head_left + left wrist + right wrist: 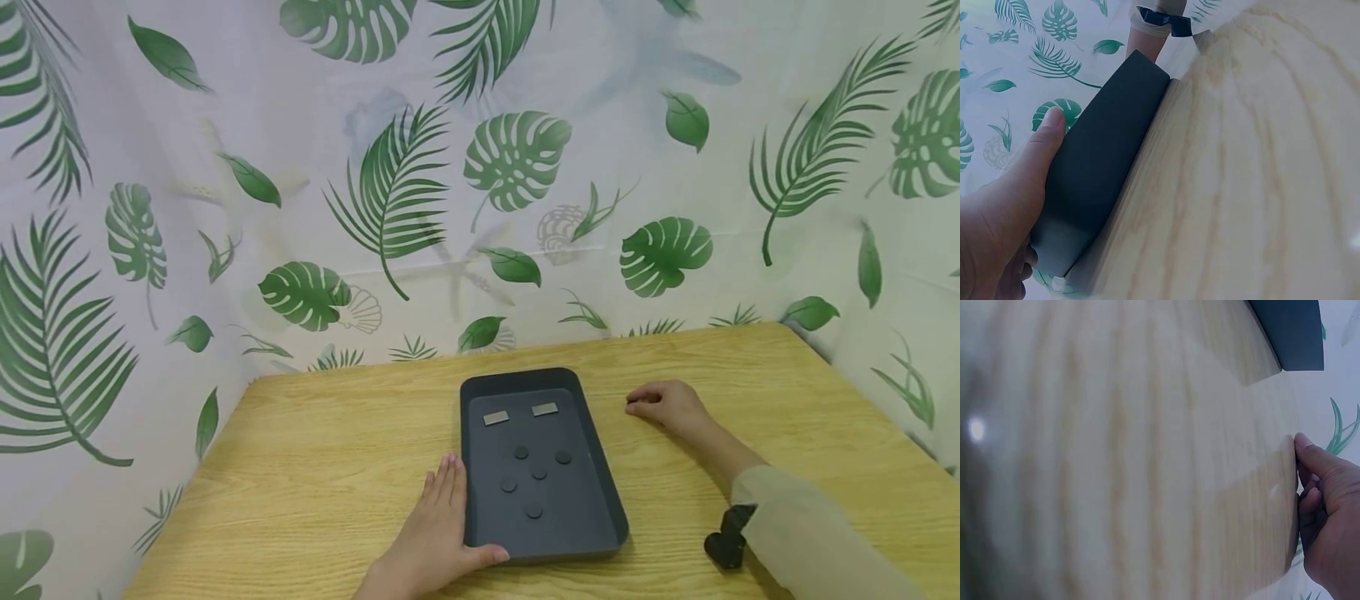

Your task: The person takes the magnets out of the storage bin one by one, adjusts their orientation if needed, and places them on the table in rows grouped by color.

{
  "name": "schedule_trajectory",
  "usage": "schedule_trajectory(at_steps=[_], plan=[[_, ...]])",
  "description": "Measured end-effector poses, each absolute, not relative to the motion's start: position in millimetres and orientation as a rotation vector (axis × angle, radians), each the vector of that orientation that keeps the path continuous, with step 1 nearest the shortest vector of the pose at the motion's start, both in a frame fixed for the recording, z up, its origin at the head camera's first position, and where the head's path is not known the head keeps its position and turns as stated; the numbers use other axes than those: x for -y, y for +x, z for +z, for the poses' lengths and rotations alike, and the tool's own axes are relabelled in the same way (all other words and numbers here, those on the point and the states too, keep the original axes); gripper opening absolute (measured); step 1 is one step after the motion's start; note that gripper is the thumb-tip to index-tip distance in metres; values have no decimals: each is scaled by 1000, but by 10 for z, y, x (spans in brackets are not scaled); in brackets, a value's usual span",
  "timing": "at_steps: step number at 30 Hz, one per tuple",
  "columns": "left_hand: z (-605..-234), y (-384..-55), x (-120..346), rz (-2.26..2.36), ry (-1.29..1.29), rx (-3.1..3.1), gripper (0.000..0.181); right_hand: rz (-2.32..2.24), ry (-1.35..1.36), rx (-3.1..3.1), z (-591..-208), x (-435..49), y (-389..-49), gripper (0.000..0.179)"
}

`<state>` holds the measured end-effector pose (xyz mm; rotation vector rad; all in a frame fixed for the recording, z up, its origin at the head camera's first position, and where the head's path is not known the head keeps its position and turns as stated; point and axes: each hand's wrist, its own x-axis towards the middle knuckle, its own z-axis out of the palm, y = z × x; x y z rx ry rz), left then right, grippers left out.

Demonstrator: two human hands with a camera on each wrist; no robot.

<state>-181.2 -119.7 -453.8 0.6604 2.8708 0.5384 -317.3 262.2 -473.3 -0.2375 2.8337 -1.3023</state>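
While tray (540, 433) stands between hands (435, 529), leafy cloth (450, 208) backs table (322, 467).

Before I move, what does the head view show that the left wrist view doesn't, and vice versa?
Only the head view shows inside the tray, with two rectangles and five discs, plus the right hand.
Only the left wrist view shows an outer wall of the tray broadside.
Both show the left hand touching the tray, the right forearm, the table and the leafy cloth.
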Motion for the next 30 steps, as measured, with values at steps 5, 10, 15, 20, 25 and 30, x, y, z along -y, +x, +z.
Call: schedule_trajectory(at_steps=[5,10,15,20,25,30], plan=[[-4539,-1815,1198,543,653,-2864,118,-1270,-250,-2850,-4746,-2638,-3180,30],[-4544,-1821,1197,543,652,-2858,117,-1228,-246,-2885,-4752,-2659,-3189,38],[-4551,-1825,1203,531,666,-2863,116,-1293,-226,-2837,-4757,-2663,-3170,46],[-4561,-1823,1218,523,676,-2869,116,-1368,-207,-2760,-4746,-2659,-3140,47],[-4551,-1833,1208,513,678,-2876,116,-1321,-255,-2784,-4706,-2688,-3116,47],[-4540,-1820,1194,510,663,-2874,116,-1268,-336,-2804,-4662,-2714,-3087,45]])
